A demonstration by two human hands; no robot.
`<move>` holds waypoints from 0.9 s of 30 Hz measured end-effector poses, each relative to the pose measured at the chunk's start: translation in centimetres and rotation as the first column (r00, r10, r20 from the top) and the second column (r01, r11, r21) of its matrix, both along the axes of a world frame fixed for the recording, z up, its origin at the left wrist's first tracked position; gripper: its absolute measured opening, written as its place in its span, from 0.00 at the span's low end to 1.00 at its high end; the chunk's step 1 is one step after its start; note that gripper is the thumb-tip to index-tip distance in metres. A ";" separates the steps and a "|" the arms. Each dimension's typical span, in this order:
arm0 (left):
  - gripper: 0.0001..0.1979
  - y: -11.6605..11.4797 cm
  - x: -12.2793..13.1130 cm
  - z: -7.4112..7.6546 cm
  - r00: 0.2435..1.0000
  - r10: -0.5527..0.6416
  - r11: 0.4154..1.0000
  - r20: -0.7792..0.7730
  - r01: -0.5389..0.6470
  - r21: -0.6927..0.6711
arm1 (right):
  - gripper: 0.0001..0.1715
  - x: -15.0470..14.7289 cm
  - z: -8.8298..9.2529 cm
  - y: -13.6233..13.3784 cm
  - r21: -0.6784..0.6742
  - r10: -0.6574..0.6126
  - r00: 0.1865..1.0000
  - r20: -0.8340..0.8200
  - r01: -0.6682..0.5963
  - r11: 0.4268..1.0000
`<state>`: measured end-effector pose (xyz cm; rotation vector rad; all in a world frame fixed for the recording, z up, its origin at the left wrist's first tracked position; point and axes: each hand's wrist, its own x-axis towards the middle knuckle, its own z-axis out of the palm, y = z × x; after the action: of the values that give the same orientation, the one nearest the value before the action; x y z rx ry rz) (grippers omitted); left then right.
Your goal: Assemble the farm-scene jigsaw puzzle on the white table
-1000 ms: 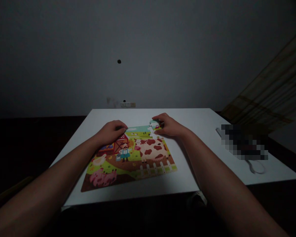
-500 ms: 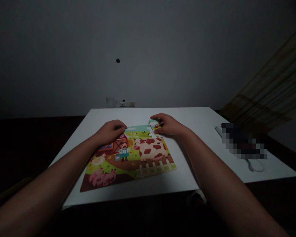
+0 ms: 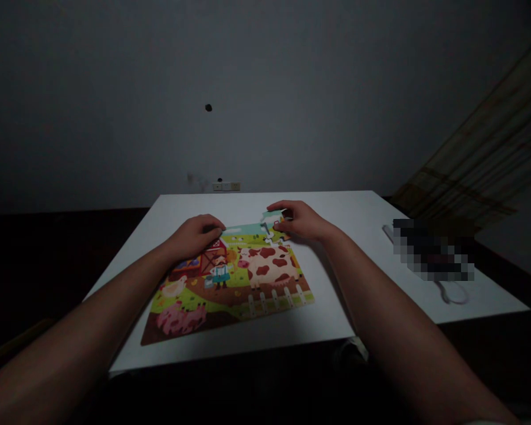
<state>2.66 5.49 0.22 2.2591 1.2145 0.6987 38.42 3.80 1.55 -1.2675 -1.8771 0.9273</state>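
A farm-picture jigsaw puzzle [image 3: 230, 283], with a cow, a farmer, a barn and a pig, lies flat on the white table. At its far right corner a puzzle piece [image 3: 271, 219] sits slightly apart, with a white gap along its edges. My right hand [image 3: 297, 219] grips that piece between thumb and fingers. Resting on the puzzle's far left part, my left hand [image 3: 197, 235] has its thumb and fingers curved at the top edge, and it covers that corner.
The white table [image 3: 336, 206] extends beyond the puzzle. On its right side lies a blurred-out dark object [image 3: 429, 251] with a looped strap [image 3: 455, 292]. Behind stands a grey wall with sockets [image 3: 226, 186]; a striped curtain [image 3: 464, 147] hangs at the right.
The corner piece in my right hand has shifted and tilted; its gap to the puzzle now looks different. My left hand stays in place on the puzzle. The whole view has shifted slightly.
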 end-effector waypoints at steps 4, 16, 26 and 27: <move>0.18 0.0 0.0 0.1 1.000 0.000 1.000 0.012 0.000 -0.001 | 0.33 -0.3 -0.2 -0.1 -0.051 0.010 0.999 0.033 -0.008 0.999; 0.18 0.0 0.0 0.1 1.000 0.005 1.000 -0.001 -0.005 0.008 | 0.34 -0.2 -0.2 -0.2 0.011 0.018 0.978 0.207 -0.020 1.000; 0.18 -0.2 0.1 0.3 1.000 0.008 1.000 0.006 -0.008 -0.004 | 0.34 0.3 -0.9 0.2 0.008 0.043 0.983 0.178 -0.045 0.999; 0.18 -0.2 0.1 0.3 1.000 0.009 1.000 0.008 -0.009 -0.003 | 0.35 0.3 -1.0 0.3 0.007 0.043 0.982 0.181 -0.045 0.999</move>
<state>2.79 5.32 0.49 2.2481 1.2216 0.7080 38.76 4.08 0.51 -1.3478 -2.0550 0.8473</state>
